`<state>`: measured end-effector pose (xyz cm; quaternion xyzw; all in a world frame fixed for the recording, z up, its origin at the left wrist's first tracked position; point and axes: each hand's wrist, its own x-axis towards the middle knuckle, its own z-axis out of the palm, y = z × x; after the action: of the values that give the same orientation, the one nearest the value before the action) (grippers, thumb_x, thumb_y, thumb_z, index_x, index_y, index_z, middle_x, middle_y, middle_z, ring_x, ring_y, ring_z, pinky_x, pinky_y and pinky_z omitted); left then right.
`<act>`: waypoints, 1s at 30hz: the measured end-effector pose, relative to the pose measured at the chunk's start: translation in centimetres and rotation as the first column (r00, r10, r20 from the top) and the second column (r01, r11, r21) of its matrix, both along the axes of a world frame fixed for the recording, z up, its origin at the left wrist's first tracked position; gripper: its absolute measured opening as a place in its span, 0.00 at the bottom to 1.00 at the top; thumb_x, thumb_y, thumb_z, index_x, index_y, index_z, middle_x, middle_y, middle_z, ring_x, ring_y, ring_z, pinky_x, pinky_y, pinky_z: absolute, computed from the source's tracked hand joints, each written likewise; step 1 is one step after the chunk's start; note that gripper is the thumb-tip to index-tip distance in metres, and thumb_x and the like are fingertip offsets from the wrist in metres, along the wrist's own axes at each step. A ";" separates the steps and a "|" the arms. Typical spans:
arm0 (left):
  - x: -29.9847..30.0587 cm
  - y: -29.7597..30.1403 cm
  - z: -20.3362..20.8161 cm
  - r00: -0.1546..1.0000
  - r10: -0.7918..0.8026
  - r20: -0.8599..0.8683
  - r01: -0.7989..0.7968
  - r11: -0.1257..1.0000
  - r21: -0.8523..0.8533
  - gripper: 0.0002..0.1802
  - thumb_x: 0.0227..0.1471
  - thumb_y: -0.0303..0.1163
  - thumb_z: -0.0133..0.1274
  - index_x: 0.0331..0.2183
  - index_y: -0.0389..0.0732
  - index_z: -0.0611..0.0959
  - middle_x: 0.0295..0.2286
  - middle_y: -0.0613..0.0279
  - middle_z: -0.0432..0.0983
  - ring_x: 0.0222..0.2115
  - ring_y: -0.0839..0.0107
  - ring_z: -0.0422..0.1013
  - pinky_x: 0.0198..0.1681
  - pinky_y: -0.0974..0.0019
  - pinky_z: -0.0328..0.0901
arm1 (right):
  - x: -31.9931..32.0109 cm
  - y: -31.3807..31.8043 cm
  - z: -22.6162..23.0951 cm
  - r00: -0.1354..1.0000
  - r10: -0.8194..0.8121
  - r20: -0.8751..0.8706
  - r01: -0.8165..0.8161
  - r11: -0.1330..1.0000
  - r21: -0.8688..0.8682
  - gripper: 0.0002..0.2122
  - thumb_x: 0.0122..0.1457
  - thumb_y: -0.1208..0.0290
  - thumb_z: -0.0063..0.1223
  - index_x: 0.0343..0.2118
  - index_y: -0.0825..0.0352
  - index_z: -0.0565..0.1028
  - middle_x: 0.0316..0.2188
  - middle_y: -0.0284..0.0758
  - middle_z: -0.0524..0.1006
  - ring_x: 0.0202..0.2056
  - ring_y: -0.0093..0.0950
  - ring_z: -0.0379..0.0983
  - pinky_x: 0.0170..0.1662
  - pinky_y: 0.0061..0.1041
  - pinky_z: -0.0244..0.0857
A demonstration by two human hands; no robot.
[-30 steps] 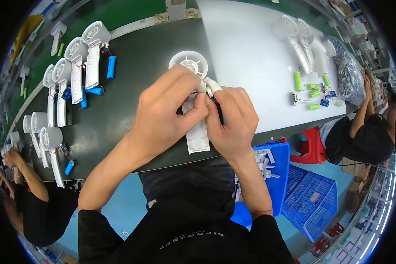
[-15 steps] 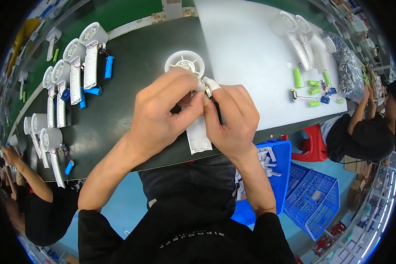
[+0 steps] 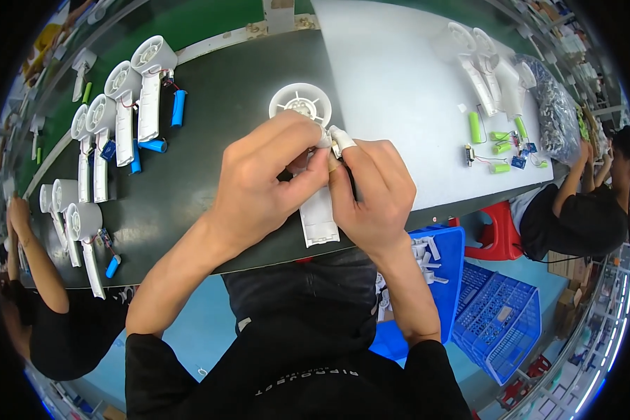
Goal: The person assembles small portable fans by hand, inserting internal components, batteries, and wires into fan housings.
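Note:
A white handheld fan housing lies on the dark table in front of me, its round head (image 3: 300, 99) away from me and its handle (image 3: 319, 222) toward me. Over its neck, my left hand (image 3: 269, 166) is closed, thumb and forefinger pinched together. My right hand (image 3: 376, 192) pinches at the same spot from the other side, fingertips nearly touching the left ones. White covers wrap some fingertips. A small pale part (image 3: 337, 144) shows between them, too hidden to name.
More fan housings (image 3: 149, 105) with blue cylindrical batteries (image 3: 179, 108) stand at the left. On the white sheet (image 3: 413, 105) at the right lie green batteries (image 3: 474, 127), circuit boards and a plastic bag (image 3: 556, 115). Blue crates (image 3: 497, 315) are below; co-workers sit on both sides.
My hands keep their pinch at the fan's neck with barely any finger movement. The whole scene has shifted slightly to the right. At the left, a co-worker's arm has moved up.

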<state>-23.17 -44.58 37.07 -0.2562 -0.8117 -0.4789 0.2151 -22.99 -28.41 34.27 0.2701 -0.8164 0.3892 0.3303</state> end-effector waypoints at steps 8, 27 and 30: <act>-0.4 -1.1 1.6 0.998 0.052 0.035 -0.045 0.985 -0.168 0.11 0.41 0.21 0.61 0.31 0.34 0.78 0.30 0.56 0.73 0.31 0.60 0.72 0.34 0.64 0.68 | 0.1 -0.4 0.3 0.996 -0.042 0.080 0.039 0.999 0.030 0.07 0.51 0.78 0.60 0.33 0.70 0.77 0.28 0.37 0.76 0.28 0.33 0.71 0.32 0.28 0.63; -26.7 -22.5 3.9 0.881 0.415 0.227 -0.289 0.851 -0.438 0.24 0.36 0.38 0.67 0.33 0.30 0.83 0.28 0.53 0.81 0.29 0.65 0.76 0.38 0.63 0.68 | -2.2 14.1 3.3 0.816 -0.402 0.415 0.437 0.899 0.009 0.10 0.61 0.76 0.55 0.43 0.75 0.76 0.38 0.38 0.80 0.38 0.25 0.75 0.46 0.24 0.67; -30.8 -24.6 2.9 0.866 0.460 0.196 -0.296 0.788 -0.540 0.27 0.35 0.41 0.67 0.35 0.30 0.83 0.29 0.51 0.80 0.30 0.64 0.76 0.38 0.62 0.68 | -1.4 16.4 3.4 0.795 -0.465 0.390 0.486 0.873 0.051 0.09 0.60 0.77 0.55 0.41 0.75 0.76 0.37 0.38 0.79 0.37 0.25 0.74 0.45 0.24 0.66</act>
<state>-54.00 -69.18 40.02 -0.0520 -0.9648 -0.2368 0.1015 -24.36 -12.03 37.67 -0.0352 -0.8966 0.3604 0.2549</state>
